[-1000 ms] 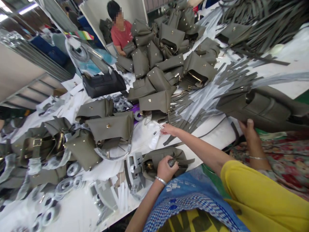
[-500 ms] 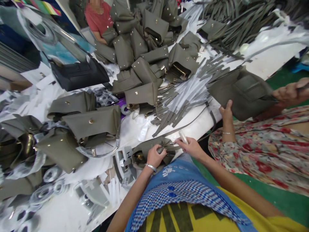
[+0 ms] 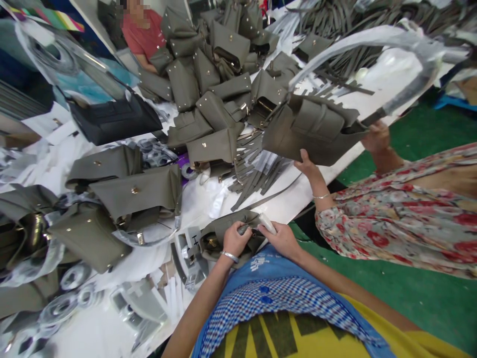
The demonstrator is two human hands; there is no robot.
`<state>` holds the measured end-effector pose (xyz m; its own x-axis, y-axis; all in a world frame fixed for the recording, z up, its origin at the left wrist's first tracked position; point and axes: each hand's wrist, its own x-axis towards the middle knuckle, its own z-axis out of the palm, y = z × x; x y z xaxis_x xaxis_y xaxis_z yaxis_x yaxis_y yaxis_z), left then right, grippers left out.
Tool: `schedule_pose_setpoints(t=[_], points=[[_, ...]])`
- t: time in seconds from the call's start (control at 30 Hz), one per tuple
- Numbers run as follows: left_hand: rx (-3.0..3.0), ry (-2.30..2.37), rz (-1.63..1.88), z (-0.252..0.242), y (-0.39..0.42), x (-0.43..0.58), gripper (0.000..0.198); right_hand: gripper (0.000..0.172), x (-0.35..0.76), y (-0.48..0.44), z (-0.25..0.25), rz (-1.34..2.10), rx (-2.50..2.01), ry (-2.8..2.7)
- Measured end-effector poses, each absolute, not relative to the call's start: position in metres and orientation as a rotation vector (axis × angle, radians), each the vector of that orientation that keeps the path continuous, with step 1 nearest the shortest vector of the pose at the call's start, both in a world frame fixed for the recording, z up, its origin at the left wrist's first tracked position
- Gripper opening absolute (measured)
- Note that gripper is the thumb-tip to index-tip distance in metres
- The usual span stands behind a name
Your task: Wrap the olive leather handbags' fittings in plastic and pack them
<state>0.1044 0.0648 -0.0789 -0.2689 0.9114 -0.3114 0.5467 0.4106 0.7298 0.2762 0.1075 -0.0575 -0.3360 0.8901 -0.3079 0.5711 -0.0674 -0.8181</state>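
Observation:
An olive-green handbag [image 3: 219, 229] lies at the table's front edge, against the blue apron. My left hand [image 3: 236, 242] is closed on its upper part, thumb and fingers pinching the material. Close beside it, my right hand [image 3: 282, 239] is closed around a short white rod-like piece [image 3: 267, 223], which sticks up past the fingers. The fingertips of both hands almost meet over the bag, and the small part between them is hidden. A gold-coloured fitting shows on the bag's left side.
Several olive bags [image 3: 136, 194] lie left and in a far pile [image 3: 208, 94]. Loose strips [image 3: 253, 174] spread mid-table. At right, a co-worker's hands [image 3: 311, 171] hold another bag [image 3: 316, 129] with a wrapped handle [image 3: 372, 37]. A black bag [image 3: 115, 114] and a grey-white tool [image 3: 192, 256] stand left.
My right hand has moved left, closer to my left hand, and the white piece has come with it. The co-worker's bag has shifted left over the strips, its wrapped handle now raised.

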Motion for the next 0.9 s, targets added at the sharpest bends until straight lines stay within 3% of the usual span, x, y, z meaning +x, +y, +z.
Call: schedule_pose_setpoints(t=[0.63,0.9], points=[[1.280,1.819,0.769,-0.082,0.058,0.099,0.019,0.029,0.262,0.104,-0.066,1.205,-1.571,-2.247],[1.250,1.844,0.724,-0.089,0.056,0.096,0.025,0.035,0.252,0.104,-0.074,1.466,-1.579,-1.847]])
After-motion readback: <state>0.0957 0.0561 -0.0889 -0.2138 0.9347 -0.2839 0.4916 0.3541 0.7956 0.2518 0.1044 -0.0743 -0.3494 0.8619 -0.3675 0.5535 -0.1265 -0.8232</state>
